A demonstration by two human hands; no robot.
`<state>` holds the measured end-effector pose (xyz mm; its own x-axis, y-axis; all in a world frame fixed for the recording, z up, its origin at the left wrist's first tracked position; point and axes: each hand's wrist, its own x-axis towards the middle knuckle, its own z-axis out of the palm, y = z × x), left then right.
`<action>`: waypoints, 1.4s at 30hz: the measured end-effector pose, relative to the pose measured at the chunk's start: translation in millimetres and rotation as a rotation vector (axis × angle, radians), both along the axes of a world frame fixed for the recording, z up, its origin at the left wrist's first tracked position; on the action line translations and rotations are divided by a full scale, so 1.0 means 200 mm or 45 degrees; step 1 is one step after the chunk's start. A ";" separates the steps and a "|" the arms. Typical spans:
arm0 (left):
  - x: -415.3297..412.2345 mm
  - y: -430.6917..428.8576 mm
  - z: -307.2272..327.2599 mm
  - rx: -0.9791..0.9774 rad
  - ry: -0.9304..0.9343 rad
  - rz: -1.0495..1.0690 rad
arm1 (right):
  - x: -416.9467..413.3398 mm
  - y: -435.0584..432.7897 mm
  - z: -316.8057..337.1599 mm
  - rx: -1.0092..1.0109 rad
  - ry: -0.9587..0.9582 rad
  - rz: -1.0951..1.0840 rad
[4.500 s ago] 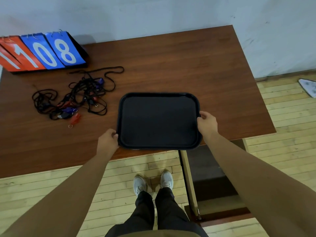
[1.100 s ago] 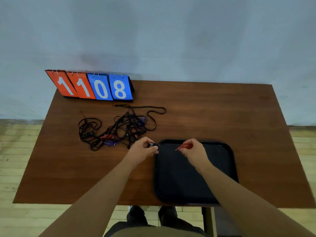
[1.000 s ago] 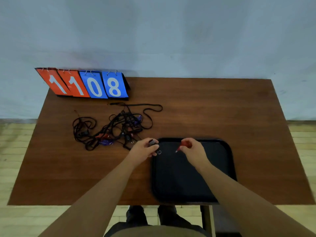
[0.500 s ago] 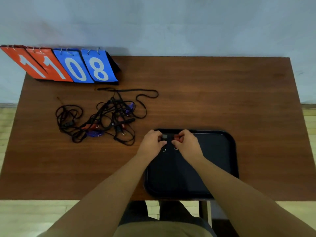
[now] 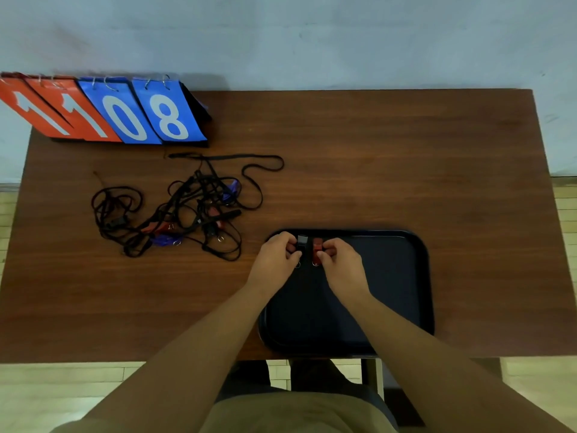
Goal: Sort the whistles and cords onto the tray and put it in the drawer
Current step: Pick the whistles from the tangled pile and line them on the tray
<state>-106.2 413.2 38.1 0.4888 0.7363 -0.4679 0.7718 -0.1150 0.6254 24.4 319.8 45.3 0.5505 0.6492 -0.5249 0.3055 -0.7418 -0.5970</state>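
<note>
My left hand point(image 5: 276, 256) pinched a black whistle point(image 5: 302, 240) and my right hand point(image 5: 338, 260) a red whistle point(image 5: 317, 245), over the tray point(image 5: 406, 276)'s far-left corner. Both seemed light, hard and small. The limp cords point(image 5: 187, 210), tangled to the left, looked likely to snag.

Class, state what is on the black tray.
Over the far left corner of the black tray, the left hand pinches a dark whistle and the right hand a red whistle. Hands and forearms hide part of the tray, and whether the whistles rest on it.
</note>
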 end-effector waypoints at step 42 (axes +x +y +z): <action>-1.05 0.51 0.17 0.390 0.257 0.187 | -0.48 0.77 0.20 0.114 -0.439 0.790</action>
